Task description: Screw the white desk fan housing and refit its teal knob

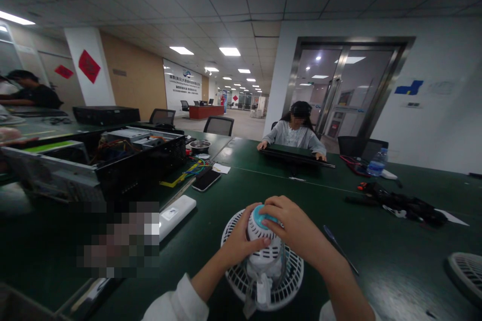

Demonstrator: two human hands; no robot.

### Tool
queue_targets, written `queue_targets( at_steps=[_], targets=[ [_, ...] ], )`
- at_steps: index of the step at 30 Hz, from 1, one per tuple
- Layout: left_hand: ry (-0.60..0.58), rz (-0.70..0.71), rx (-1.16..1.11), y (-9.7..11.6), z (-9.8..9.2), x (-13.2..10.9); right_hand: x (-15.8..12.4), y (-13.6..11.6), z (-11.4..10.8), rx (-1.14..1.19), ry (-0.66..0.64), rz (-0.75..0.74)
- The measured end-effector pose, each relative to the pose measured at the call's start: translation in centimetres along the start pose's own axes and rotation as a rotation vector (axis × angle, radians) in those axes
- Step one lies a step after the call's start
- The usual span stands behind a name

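Looking down at our two hands, we see that both of them work on one white fan (264, 257), which is on the green surface (241, 183) directly in front of us. The fan lies with its round grille (295, 286) below and its housing pointing upward, and on top of the housing sits a turquoise cap (259, 217). Our left grip (240, 242) is curled around the upper housing, the thumb laid across the side which is nearer to us. Our right grip (288, 218) comes from above, and its thumb and bent fingers are pinching the turquoise cap. The two hands are very near to each other.

To the right of the fan lies a pen (341, 251), apart from our right forearm. To the left we find a long white box (177, 214), and beyond it a phone (206, 180) which lies flat near a white paper (221, 168). Farther to the left stands an opened computer case (145, 176). Across the surface, a person (288, 133) in light clothes has both hands on a dark flat panel (297, 158). At the right edge we see part of another white grille (469, 272).
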State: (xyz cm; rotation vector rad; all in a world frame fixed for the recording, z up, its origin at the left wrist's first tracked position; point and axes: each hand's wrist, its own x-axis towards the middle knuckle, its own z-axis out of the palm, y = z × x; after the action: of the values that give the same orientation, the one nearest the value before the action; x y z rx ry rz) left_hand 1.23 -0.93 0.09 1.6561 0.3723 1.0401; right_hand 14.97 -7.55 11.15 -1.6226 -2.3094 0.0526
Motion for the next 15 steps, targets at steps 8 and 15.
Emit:
queue_targets(
  at_steps=[8, 15],
  targets=[
    [0.016, -0.001, 0.008, 0.3, 0.1, -0.1, 0.8, -1.2, 0.9, -0.217, 0.071, 0.116],
    [0.031, 0.008, 0.005, 0.3, 0.1, 0.0, 1.1, -2.0, 2.0, -0.372, 0.165, 0.177]
  ],
)
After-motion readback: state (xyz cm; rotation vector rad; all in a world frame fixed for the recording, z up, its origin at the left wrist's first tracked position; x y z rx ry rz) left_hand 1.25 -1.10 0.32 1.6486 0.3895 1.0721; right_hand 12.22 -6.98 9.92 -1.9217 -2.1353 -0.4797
